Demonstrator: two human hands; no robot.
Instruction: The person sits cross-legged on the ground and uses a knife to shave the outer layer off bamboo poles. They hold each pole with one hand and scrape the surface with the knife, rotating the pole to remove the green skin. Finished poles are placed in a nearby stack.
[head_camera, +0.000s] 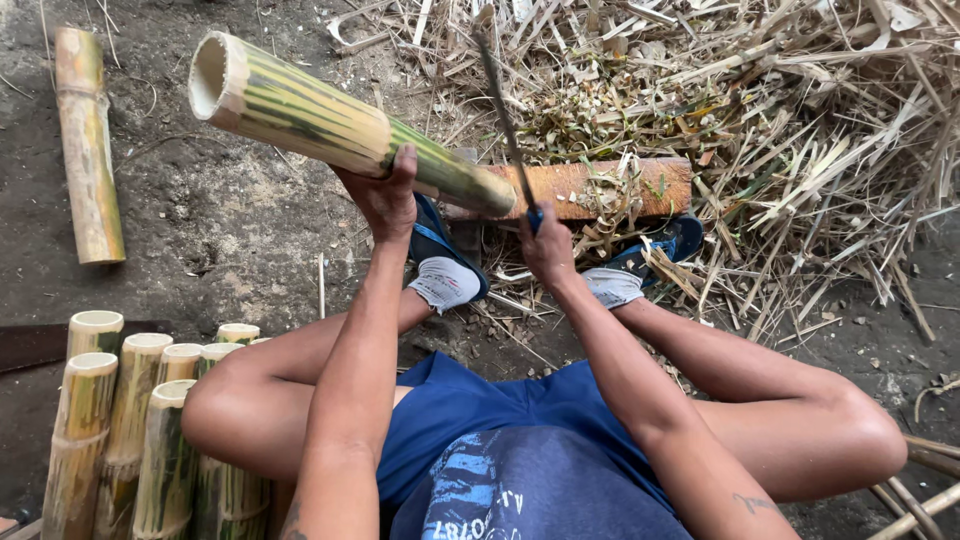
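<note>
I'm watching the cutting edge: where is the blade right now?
In the head view, the blade stands raised just right of centre, gripped by the right hand, beside the bamboo tube the left hand steadies.

The dirt ground (230, 230) carries one bamboo piece (88, 145) at upper left, a wooden block (600, 185) at centre, and bamboo scraps (800, 130) at upper right.

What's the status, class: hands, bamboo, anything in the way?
Left hand grips bamboo tube, far end resting on wooden block. Right hand holds long blade raised beside tube's end. Bamboo scraps piled around the block.
</note>
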